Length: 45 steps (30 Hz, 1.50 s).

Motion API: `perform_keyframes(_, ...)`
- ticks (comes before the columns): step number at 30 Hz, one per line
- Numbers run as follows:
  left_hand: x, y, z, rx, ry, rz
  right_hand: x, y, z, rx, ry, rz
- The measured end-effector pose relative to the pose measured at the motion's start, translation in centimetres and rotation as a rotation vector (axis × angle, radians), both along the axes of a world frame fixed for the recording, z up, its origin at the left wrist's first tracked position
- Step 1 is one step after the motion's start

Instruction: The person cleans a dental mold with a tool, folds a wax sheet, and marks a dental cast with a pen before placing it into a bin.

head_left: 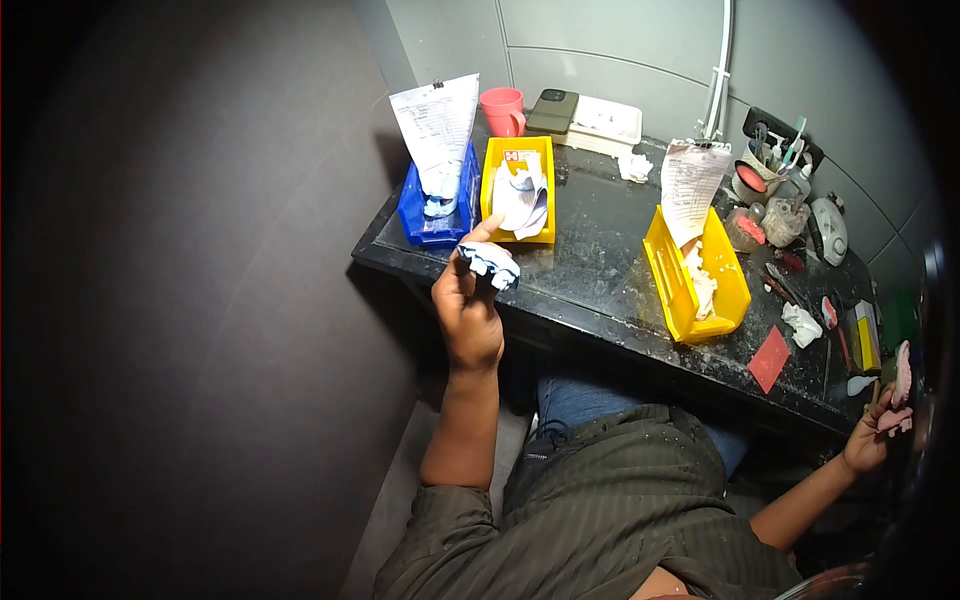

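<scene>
My left hand [470,315] is raised at the table's front left edge, its fingers closed on a white and dark blue dental piece [490,264]. Just behind it stand a blue bin [430,236] with a clipped paper [437,120] and a yellow bin [546,232] with papers and a pale piece inside. At the far right my right hand [868,440] holds a pink dental piece [896,421], with another pink curved part [903,375] just above it. Whether the two pink parts are joined, I cannot tell.
A second yellow bin [735,300] holds white pieces and a paper. Along the wall are a pink mug [503,110], a phone [552,110], a white box [606,122] and a brush holder [756,175]. A red sheet [769,359] lies near the front edge.
</scene>
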<state>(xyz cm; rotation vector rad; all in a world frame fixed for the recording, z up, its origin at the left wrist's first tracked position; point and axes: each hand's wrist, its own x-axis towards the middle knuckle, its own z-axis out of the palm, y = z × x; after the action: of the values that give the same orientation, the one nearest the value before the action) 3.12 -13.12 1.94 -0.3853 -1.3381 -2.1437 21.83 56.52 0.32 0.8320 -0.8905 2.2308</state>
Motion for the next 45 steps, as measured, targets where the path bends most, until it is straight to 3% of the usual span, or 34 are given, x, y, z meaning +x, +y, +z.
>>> perform_keyframes(1, 0.0, 0.1, -0.1, 0.022, -0.007, -0.022, 0.6, 1.7, -0.8, -0.122, -0.101, -0.163)
perform_keyframes(5, 0.2, 0.5, -0.4, 0.105, -0.026, -0.129, 1.1, 2.3, -1.0, -0.160, -0.134, -0.204)
perform_keyframes(8, 0.0, 0.6, -0.9, 0.109, -0.022, -0.219, 0.9, 1.4, -0.6, -0.037, -0.075, -0.188)
perform_keyframes(13, 0.6, 0.9, -0.5, 0.150, -0.072, -0.380, -0.7, -4.4, 2.3, 0.090, 0.076, 0.167)
perform_keyframes(16, 0.8, 1.0, -0.4, 0.171, -0.141, -0.534, -1.1, -4.4, 2.1, 0.181, 0.123, 0.136)
perform_keyframes(20, 1.0, 1.4, 0.0, 0.061, -0.214, -0.603, -0.3, -1.9, 0.9, 0.090, 0.038, 0.113)
perform_keyframes(22, 0.9, 1.4, 0.0, 0.024, -0.096, -0.797, -0.3, -2.0, 0.9, 0.050, 0.037, 0.112)
perform_keyframes(26, 1.0, 1.4, 0.0, -0.053, -0.066, -0.942, 0.1, 0.1, 0.2, -0.042, 0.015, 0.114)
perform_keyframes(28, 1.1, 1.5, 0.2, -0.059, -0.098, -0.928, 0.2, 0.6, 0.1, 0.077, -0.022, -0.158)
perform_keyframes(29, 0.7, 1.4, -0.1, -0.070, -0.013, -0.996, 0.2, 0.7, 0.1, 0.078, -0.025, -0.157)
perform_keyframes(32, 1.3, 1.6, 0.6, -0.086, 0.040, -1.015, -0.1, -0.6, 0.9, 0.078, -0.001, -0.008)
perform_keyframes(34, 1.5, 1.4, 0.7, -0.110, 0.003, -1.037, -0.3, -1.9, 1.7, -0.109, -0.001, 0.159)
perform_keyframes(36, 1.7, 1.6, 0.5, -0.104, 0.040, -1.016, -0.4, -1.7, 2.2, -0.129, -0.012, 0.192)
perform_keyframes(38, 2.3, 1.6, -0.2, -0.029, -0.116, -0.901, -0.4, -1.7, 2.5, -0.150, -0.024, 0.220)
perform_keyframes(39, 1.9, 2.1, -0.3, 0.013, 0.037, -0.867, -0.5, -1.9, 2.6, -0.046, -0.004, 0.113)
perform_keyframes(40, 1.0, 2.6, -1.6, 0.140, 0.210, -0.959, -0.6, -2.2, 2.7, 0.058, 0.015, 0.007)
perform_keyframes(42, 0.6, 2.3, -3.1, 0.404, 0.146, -1.199, -0.8, -2.3, 2.6, 0.092, 0.056, 0.013)
perform_keyframes(45, 0.7, 2.3, -3.9, 0.383, 0.091, -1.211, -0.5, -2.2, 3.1, 0.040, 0.052, 0.082)
